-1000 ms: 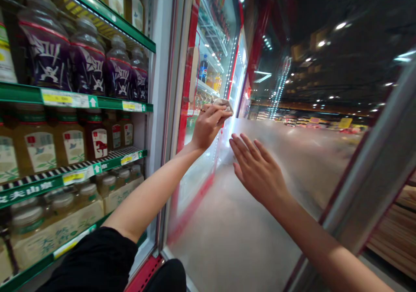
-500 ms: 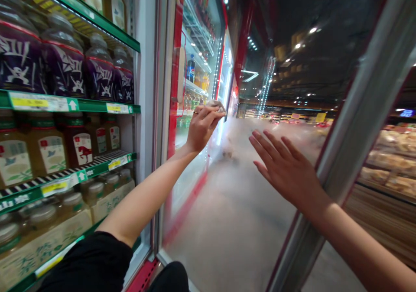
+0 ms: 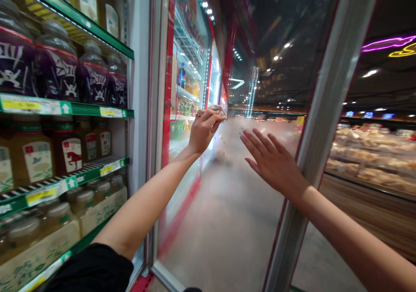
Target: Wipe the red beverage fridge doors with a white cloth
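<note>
An open glass cooler door (image 3: 247, 222) stands in front of me, its lower pane fogged white. My left hand (image 3: 203, 129) is closed on a small crumpled cloth (image 3: 217, 108) and presses it against the glass near the top of the fogged patch. My right hand (image 3: 269, 160) is open, fingers stretched out flat, against or just off the pane to the right of the cloth. The door's grey metal edge (image 3: 320, 123) runs diagonally just beyond my right wrist.
Left of the door, green shelves (image 3: 81, 108) carry purple-labelled bottles (image 3: 61, 73) above, amber bottles (image 3: 69, 147) in the middle and capped jars in cartons below. Further cooler doors with drinks (image 3: 185, 84) recede behind. At right, a store aisle with displays (image 3: 373, 149).
The view has swung to the right, so the door edge now sits nearer the middle. My right hand shifted right then slightly back left on the glass. My left hand stays closed on the cloth.
</note>
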Demonstrator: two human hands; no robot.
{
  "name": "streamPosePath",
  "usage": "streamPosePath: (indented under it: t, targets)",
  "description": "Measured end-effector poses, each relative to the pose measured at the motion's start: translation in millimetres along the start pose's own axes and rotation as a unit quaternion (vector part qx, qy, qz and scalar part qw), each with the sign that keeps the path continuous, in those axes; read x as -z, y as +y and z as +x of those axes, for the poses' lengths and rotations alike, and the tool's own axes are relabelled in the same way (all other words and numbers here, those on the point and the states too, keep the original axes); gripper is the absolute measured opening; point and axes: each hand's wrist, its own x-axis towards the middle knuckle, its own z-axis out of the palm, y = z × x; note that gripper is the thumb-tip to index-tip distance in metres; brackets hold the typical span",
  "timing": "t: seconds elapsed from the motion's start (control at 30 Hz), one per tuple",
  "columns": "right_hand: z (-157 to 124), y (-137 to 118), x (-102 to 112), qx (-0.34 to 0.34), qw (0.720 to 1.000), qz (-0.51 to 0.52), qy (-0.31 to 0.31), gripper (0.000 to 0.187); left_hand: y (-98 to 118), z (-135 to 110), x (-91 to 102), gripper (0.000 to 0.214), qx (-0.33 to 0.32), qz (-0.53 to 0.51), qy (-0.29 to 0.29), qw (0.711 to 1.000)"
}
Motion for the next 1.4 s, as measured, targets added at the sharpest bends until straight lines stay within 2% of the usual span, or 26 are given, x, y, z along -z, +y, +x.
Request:
streamPosePath:
  t: [0.1, 0.17, 0.3, 0.43, 0.53, 0.63, 0.77, 0.87, 0.97, 1.07, 1.23, 1.3, 1.4]
  targets:
    - [0, 0, 0, 0.000, 1.000, -0.009, -0.004, 0.085, 7, -9, -6.0, 0.015, 0.049, 0.011, 0.023, 0.998]
    - [0, 0, 0, -0.002, 1.000, -0.003, -0.008, 0.086, 17, -16, -8.1, 0.016, 0.065, 0.011, 0.007, 0.998]
    - [1, 1, 0, -0.001, 1.000, 0.013, -0.010, 0.085, 30, -14, -3.8, 0.019, 0.025, 0.004, -0.072, 0.997]
    - [0, 2, -2, 0.000, 1.000, 0.012, -0.003, 0.083, 23, 9, -1.3, 0.021, -0.006, -0.001, -0.109, 0.994]
    - [0, 1, -3, 0.000, 1.000, 0.004, 0.004, 0.083, 18, 21, -6.5, 0.020, 0.027, 0.012, -0.099, 0.995]
    - [-1, 1, -3, -0.004, 1.000, 0.001, 0.008, 0.083, 24, 18, -10.5, 0.018, 0.057, 0.022, -0.086, 0.994]
    - [-1, 1, -1, 0.002, 1.000, -0.006, 0.001, 0.082, 35, 12, -6.2, 0.020, 0.024, 0.006, -0.100, 0.995]
    - [-2, 3, 6, 0.018, 1.000, -0.021, -0.002, 0.079, 35, 21, -5.6, 0.021, 0.004, -0.008, -0.113, 0.994]
    - [-7, 9, 17, 0.026, 0.999, -0.047, 0.007, 0.072, 35, 30, -14.8, 0.018, 0.045, -0.007, -0.084, 0.995]
    - [-16, 19, 28, 0.035, 0.997, -0.069, 0.023, 0.067, 44, 22, -26.3, 0.018, 0.078, -0.001, -0.045, 0.996]
    - [-37, 39, 39, 0.083, 0.994, -0.056, 0.038, 0.065, 59, -3, -28.8, 0.020, 0.004, -0.030, -0.052, 0.998]
    - [-47, 45, 40, 0.101, 0.993, -0.051, 0.039, 0.065, 56, -3, -27.5, 0.019, 0.004, -0.041, -0.056, 0.998]
    - [-64, 52, 39, 0.109, 0.992, -0.034, 0.047, 0.068, 52, 8, -30.9, 0.016, 0.053, -0.041, -0.053, 0.996]
